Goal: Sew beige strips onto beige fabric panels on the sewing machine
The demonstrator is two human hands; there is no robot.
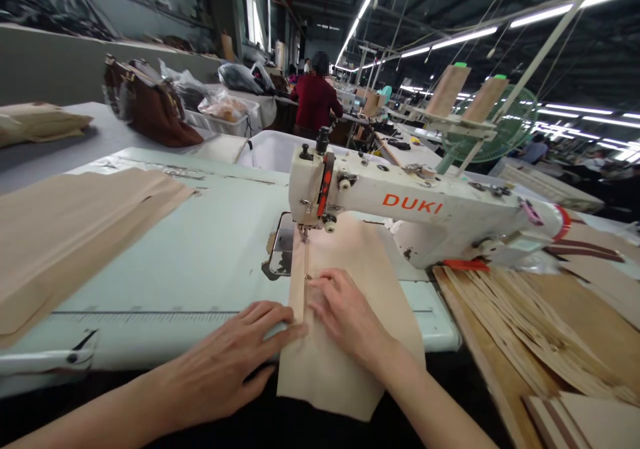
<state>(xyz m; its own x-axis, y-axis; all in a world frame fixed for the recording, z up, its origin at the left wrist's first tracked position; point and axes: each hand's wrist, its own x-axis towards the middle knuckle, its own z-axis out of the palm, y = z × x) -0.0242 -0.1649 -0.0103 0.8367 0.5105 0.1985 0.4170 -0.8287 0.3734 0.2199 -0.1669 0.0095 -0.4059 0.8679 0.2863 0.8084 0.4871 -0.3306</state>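
Note:
A beige fabric piece (350, 342) lies under the needle of a white DUKI sewing machine (410, 212), with a narrow strip along its left edge running to the presser foot (303, 234). My left hand (235, 365) rests flat at the strip's left side, fingers stretched and touching the edge. My right hand (345, 309) presses on the fabric just right of the strip, fingertips bent down against the seam. Neither hand grips anything.
A stack of beige cut pieces (75, 229) lies at the left of the pale green table (200, 269). Tan strips and panels (540, 329) pile up at the right. A brown bag (150, 105) stands behind. A person in red (315, 102) works farther back.

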